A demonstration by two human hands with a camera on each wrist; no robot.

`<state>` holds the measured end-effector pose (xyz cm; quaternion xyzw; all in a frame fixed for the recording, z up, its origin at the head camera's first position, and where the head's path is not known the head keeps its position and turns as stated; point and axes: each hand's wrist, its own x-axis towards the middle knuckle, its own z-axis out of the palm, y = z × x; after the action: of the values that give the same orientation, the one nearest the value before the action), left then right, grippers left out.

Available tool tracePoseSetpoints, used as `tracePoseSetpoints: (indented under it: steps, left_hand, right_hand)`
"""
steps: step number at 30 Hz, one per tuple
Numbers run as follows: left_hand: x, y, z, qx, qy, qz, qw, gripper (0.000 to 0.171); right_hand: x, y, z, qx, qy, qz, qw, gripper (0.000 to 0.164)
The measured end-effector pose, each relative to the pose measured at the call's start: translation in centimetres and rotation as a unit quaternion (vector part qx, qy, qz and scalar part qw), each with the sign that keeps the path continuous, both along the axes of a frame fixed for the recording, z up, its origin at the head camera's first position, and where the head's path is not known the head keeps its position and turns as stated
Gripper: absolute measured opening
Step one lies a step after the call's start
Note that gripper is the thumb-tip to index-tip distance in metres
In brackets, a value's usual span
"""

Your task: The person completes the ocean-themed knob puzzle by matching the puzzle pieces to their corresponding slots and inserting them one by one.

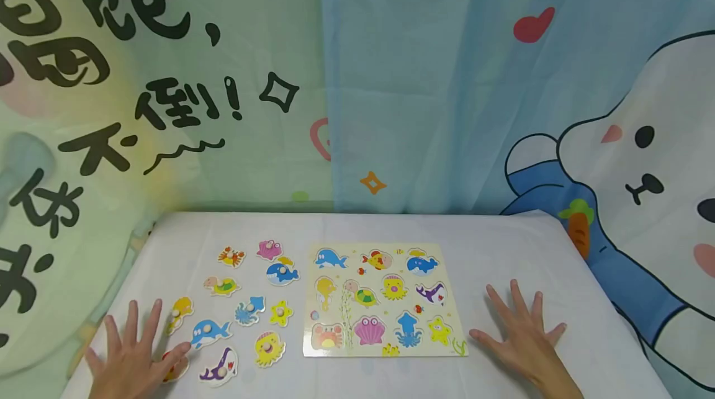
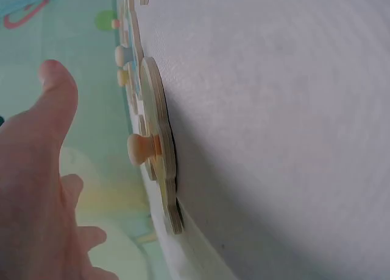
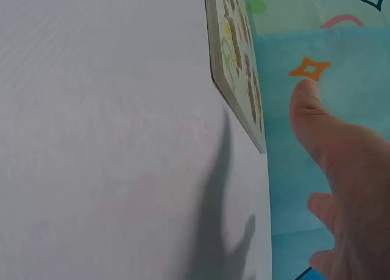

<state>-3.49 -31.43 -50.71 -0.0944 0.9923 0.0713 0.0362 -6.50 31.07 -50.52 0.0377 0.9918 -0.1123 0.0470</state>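
My left hand [image 1: 134,355] is spread with its fingers apart at the left of the white table. Its thumb partly covers a knobbed puzzle piece [image 1: 177,372]; in the left wrist view a wooden knob [image 2: 140,149] stands up from a piece seen edge-on, apart from the thumb. Nearby lie a yellow seahorse piece [image 1: 179,314], a blue dolphin piece [image 1: 209,332] and a purple whale piece [image 1: 220,367]. Right of the puzzle board [image 1: 430,350], my right hand [image 1: 522,337] is spread, holding nothing. The right wrist view shows its thumb apart from the board's edge [image 3: 241,112].
More loose pieces lie left of the board: crab [image 1: 231,256], pink shell [image 1: 270,250], blue whale [image 1: 282,273], turtle [image 1: 222,286], squid [image 1: 249,311], starfish [image 1: 281,313] and octopus [image 1: 270,349]. A printed curtain [image 1: 402,107] hangs behind the table.
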Motion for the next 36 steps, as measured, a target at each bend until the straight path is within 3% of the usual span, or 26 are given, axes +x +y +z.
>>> tracePoseSetpoints:
  steps: [3, 6, 9, 13, 18, 20, 22, 25, 29, 32, 34, 36]
  left_hand:
    - [-0.2, 0.3, 0.2, 0.0, 0.025, 0.003, 0.9997, 0.095]
    - [-0.3, 0.9, 0.5, 0.011, 0.109, 0.006, 0.9939, 0.068]
    - [-0.5, 1.6, 0.7, 0.027, 0.178, 0.008, 0.9836, 0.047]
    - [-1.1, 2.3, 0.9, 0.052, 0.165, 0.019, 0.9846, 0.043]
    - [-1.6, 3.5, 1.0, 0.096, 0.168, 0.004, 0.9811, 0.039]
    - [-1.9, 4.0, 1.0, 0.11, 0.175, -0.008, 0.9784, 0.037]
    - [-2.2, 4.5, 1.0, 0.121, 0.177, -0.016, 0.9767, 0.036]
    - [-2.7, 5.3, 1.1, 0.135, 0.165, -0.02, 0.9769, 0.036]
    - [-3.4, 6.5, 1.2, 0.153, 0.148, -0.031, 0.9766, 0.037]
    - [-4.0, 7.3, 1.1, 0.156, 0.164, -0.053, 0.9727, 0.037]
    - [-4.5, 7.8, 1.2, 0.157, 0.176, -0.067, 0.9694, 0.035]
    - [-5.1, 8.2, 1.3, 0.164, 0.164, -0.067, 0.9703, 0.036]
  right_hand:
    - [-0.4, -0.5, -0.2, -0.024, -0.009, 0.008, 1.0, 0.095]
    - [-0.6, -1.2, -0.5, -0.058, -0.012, 0.016, 0.998, 0.086]
    - [-0.7, -1.9, -0.8, -0.111, 0.016, 0.026, 0.993, 0.072]
    - [-0.7, -2.8, -1.2, -0.204, 0.048, 0.037, 0.977, 0.056]
    - [-1.0, -3.2, -1.5, -0.345, 0.029, 0.016, 0.938, 0.048]
    - [-1.2, -3.2, -1.6, -0.384, 0.03, 0.01, 0.923, 0.046]
    - [-1.3, -3.1, -1.6, -0.402, 0.032, 0.008, 0.915, 0.045]
    - [-1.4, -3.1, -1.7, -0.397, 0.025, 0.006, 0.917, 0.046]
    - [-1.4, -3.2, -1.7, -0.351, 0.011, 0.006, 0.936, 0.044]
    - [-1.4, -3.4, -1.6, -0.321, 0.002, 0.004, 0.947, 0.04]
    - [-1.4, -3.4, -1.6, -0.318, -0.011, 0.0, 0.948, 0.038]
    - [-1.4, -3.4, -1.5, -0.317, -0.021, -0.001, 0.948, 0.037]
